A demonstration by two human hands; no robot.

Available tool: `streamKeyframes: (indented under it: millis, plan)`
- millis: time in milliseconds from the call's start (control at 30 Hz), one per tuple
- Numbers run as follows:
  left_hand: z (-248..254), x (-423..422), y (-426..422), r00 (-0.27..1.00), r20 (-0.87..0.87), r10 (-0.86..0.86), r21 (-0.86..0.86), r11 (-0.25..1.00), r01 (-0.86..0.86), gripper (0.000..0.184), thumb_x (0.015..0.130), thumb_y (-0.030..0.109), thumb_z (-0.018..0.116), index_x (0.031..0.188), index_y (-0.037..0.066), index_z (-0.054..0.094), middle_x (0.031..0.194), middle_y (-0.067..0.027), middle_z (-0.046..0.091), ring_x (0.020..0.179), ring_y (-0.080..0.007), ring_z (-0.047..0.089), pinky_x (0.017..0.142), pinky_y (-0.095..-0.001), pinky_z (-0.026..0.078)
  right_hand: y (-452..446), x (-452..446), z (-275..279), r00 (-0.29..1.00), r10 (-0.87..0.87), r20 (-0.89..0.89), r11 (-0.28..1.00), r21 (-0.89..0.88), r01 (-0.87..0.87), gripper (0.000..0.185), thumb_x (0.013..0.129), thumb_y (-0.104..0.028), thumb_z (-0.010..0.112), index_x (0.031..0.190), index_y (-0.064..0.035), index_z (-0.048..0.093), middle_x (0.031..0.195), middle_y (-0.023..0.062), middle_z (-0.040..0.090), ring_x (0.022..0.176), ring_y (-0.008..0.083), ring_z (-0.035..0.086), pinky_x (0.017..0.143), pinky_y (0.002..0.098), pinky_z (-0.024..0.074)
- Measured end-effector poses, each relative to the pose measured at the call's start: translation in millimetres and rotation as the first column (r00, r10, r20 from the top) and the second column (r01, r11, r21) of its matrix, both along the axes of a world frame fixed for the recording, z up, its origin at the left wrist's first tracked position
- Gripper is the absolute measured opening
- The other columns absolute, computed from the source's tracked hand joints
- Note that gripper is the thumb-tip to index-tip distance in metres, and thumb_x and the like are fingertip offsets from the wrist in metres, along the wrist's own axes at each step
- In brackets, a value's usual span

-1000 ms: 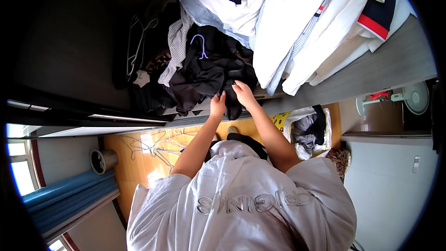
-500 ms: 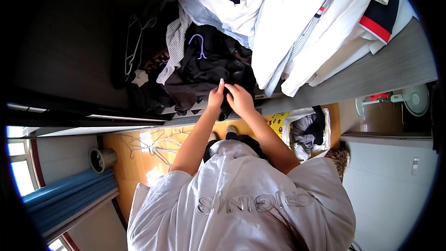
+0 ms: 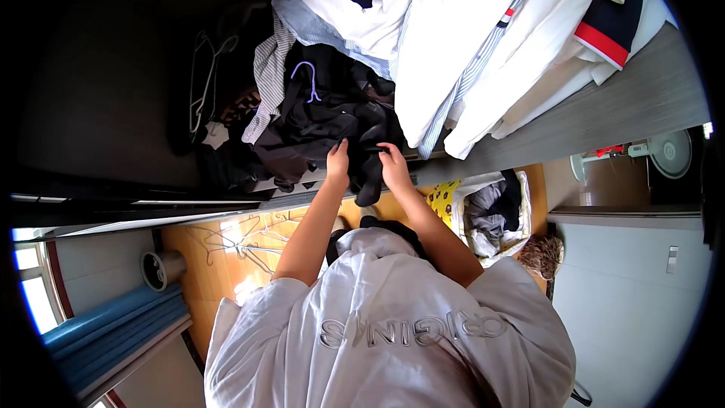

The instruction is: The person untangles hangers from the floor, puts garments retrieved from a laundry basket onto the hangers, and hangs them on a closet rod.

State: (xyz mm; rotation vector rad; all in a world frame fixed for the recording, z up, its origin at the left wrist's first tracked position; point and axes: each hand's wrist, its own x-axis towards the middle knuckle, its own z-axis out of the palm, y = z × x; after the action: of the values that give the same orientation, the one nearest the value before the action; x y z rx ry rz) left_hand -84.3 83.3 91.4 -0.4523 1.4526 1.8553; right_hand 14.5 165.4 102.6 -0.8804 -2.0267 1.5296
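Note:
Both hands are at the near edge of a heap of black clothes (image 3: pixel 310 125) in the dark wardrobe. My left hand (image 3: pixel 337 162) has its fingers closed on a black garment (image 3: pixel 368 174), at the garment's left side. On the other side, my right hand (image 3: pixel 393 164) pinches the same cloth, a short gap away. The lower end of the garment hangs down between the hands over the wardrobe's edge. A purple hanger (image 3: pixel 308 79) lies on top of the heap, its hook upward.
White and striped shirts (image 3: pixel 468 53) hang at the upper right. Wire hangers (image 3: pixel 245 242) lie on the wooden floor at left. A basket of clothes (image 3: pixel 492 215) stands right of my legs, with a fan (image 3: pixel 670 153) farther right.
My hands have moved apart from their close position half a second ago, and more of the black garment shows between them. The view has shifted slightly.

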Motion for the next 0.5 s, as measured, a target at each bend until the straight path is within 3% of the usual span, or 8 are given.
streamKeyframes:
  millis: [67,100,167,200,267,333,433,500]
  plan:
    - [-16.8,-1.2,-1.3,0.972,-0.131,-0.195,-0.084,0.979,0.185,0.046,0.078,0.033,0.055,0.108,-0.001,0.048,0.096,-0.0087,0.056,0.090,-0.0185,0.050,0.078,-0.0283,0.038,6.5,1.0,-9.9,0.994,-0.112,-0.013,0.837,-0.541,0.087,0.021,0.081,-0.010,0.043,0.097,-0.0030,0.054,0.080,0.0026,0.056,0.069,0.0113,0.052,0.057,0.0224,0.0395]
    - [-12.6,1.6,-2.7,0.942,-0.159,-0.296,-0.169,0.948,0.269,0.048,0.078,0.035,0.056,0.109,-0.001,0.048,0.096,-0.0084,0.055,0.090,-0.0185,0.050,0.078,-0.0280,0.038,10.8,3.6,-3.3,0.998,-0.063,-0.019,0.720,-0.693,0.032,0.022,0.082,-0.011,0.043,0.098,-0.0025,0.055,0.085,0.0049,0.057,0.076,0.0135,0.055,0.064,0.0244,0.0430]
    - [-3.6,6.7,-4.0,0.890,-0.148,-0.431,-0.331,0.870,0.366,0.053,0.076,0.039,0.057,0.105,-0.005,0.050,0.096,-0.0090,0.055,0.089,-0.0182,0.050,0.078,-0.0275,0.038,15.3,6.6,-1.0,0.984,-0.043,-0.174,0.574,-0.810,-0.118,0.023,0.083,-0.011,0.042,0.099,-0.0012,0.054,0.089,0.0071,0.058,0.081,0.0155,0.056,0.069,0.0270,0.0442]
    - [1.3,8.7,-5.0,0.919,-0.101,-0.382,-0.302,0.891,0.338,0.054,0.076,0.039,0.058,0.104,-0.006,0.051,0.096,-0.0096,0.055,0.088,-0.0181,0.051,0.078,-0.0278,0.038,15.8,7.7,-1.4,0.967,-0.044,-0.250,0.491,-0.848,-0.197,0.023,0.083,-0.011,0.042,0.100,-0.0006,0.054,0.090,0.0082,0.058,0.083,0.0165,0.056,0.072,0.0282,0.0447]
    - [8.7,10.5,-5.8,0.959,-0.003,-0.282,-0.246,0.930,0.273,0.055,0.074,0.039,0.059,0.101,-0.008,0.052,0.096,-0.0107,0.056,0.088,-0.0181,0.052,0.077,-0.0283,0.039,15.9,8.1,-2.4,0.975,-0.067,-0.214,0.544,-0.826,-0.144,0.023,0.083,-0.011,0.043,0.100,-0.0004,0.054,0.090,0.0075,0.058,0.080,0.0153,0.056,0.070,0.0262,0.0439]
    - [10.4,9.4,-6.7,0.947,0.010,-0.323,-0.106,0.941,0.322,0.050,0.074,0.035,0.061,0.098,-0.008,0.053,0.094,-0.0109,0.057,0.087,-0.0181,0.053,0.076,-0.0280,0.041,16.7,8.1,-7.3,0.980,-0.089,-0.178,0.594,-0.799,-0.092,0.023,0.083,-0.012,0.044,0.100,-0.0003,0.054,0.089,0.0067,0.058,0.076,0.0141,0.055,0.067,0.0242,0.0431]
    - [7.8,5.5,-8.6,0.948,0.027,-0.316,0.122,0.943,0.311,0.037,0.075,0.025,0.061,0.095,-0.005,0.055,0.090,-0.0093,0.058,0.084,-0.0175,0.055,0.073,-0.0270,0.042,16.3,8.7,-19.3,0.988,0.032,-0.152,0.664,-0.735,-0.135,0.026,0.082,-0.015,0.046,0.100,0.0011,0.054,0.090,0.0077,0.058,0.079,0.0141,0.055,0.070,0.0236,0.0419]
    - [5.6,2.6,-5.4,0.961,0.001,-0.276,0.209,0.940,0.270,0.027,0.076,0.019,0.060,0.093,-0.002,0.056,0.088,-0.0074,0.059,0.082,-0.0166,0.056,0.071,-0.0262,0.042,14.0,8.7,-23.2,0.998,0.066,-0.024,0.723,-0.688,-0.064,0.027,0.082,-0.016,0.047,0.102,0.0010,0.053,0.093,0.0077,0.057,0.083,0.0150,0.055,0.073,0.0253,0.0426]
